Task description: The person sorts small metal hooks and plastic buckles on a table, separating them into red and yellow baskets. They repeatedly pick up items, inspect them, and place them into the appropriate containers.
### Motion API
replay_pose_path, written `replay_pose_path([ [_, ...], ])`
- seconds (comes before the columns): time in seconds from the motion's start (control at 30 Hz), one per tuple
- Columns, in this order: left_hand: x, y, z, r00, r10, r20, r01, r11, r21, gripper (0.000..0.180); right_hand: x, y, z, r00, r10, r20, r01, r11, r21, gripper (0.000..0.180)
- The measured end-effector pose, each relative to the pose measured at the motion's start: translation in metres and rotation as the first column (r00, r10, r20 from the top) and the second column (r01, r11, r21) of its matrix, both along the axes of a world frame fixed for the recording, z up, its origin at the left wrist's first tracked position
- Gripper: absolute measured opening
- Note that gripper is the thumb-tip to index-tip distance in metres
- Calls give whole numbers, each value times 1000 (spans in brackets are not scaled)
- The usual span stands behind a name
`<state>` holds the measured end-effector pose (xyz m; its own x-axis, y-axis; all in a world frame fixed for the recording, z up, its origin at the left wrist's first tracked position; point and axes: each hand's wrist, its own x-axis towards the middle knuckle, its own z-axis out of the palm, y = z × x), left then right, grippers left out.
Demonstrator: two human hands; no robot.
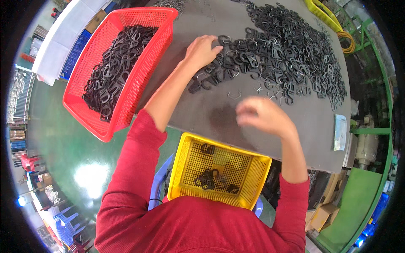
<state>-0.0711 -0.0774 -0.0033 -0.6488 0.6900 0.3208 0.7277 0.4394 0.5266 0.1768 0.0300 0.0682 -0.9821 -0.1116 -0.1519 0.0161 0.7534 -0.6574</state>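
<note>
My left hand (202,52) lies at the left edge of a spread heap of black hook-shaped buckles (291,50) on the grey table. Its thumb and forefinger are apart, beside a single black buckle (224,40); the other fingertips are partly hidden. My right hand (265,116) is over the table's near side, just below the heap. Motion smears its fingers, so whether they hold anything is unclear. Between the hands lie thin bent metal wire clips (234,95). A yellow basket (177,168), close in front of my body, contains several black buckles (205,179).
To the left, a red basket (145,74) is partly filled with black buckles (116,69). A light-blue card or pad (340,132) lies at the table's right edge. Another yellow basket (324,14) is at the far right, near a coiled orange hose (346,42).
</note>
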Motion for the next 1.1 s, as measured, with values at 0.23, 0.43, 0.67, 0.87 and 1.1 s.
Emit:
replay_pose_path([
  [0.23, -34, 54, -7, 926, -277, -257, 155, 898, -412, 43, -115, 22, -69, 833, -31, -552, 321, 839, 438, 25],
  [0.43, -47, 39, 17, 897, -240, -371, 314, 937, 153, 29, -91, 57, -58, 733, -270, -625, 449, 881, 147, 20],
  [0.67, -61, 1, 17, 957, -174, 231, 159, 984, 83, 29, -86, 76, -49, 723, -601, 340, 529, 167, -832, 27],
  [0.87, -51, -25, 8, 856, 0, 517, 18, 999, -29, 26, -180, 56, -57, 806, -587, -74, 588, 808, -7, 42],
  [1.1, -43, -45, 15, 232, -200, 952, -406, 869, 282, 33, -225, 40, -43, 874, -482, 57, 401, 784, 474, 39],
])
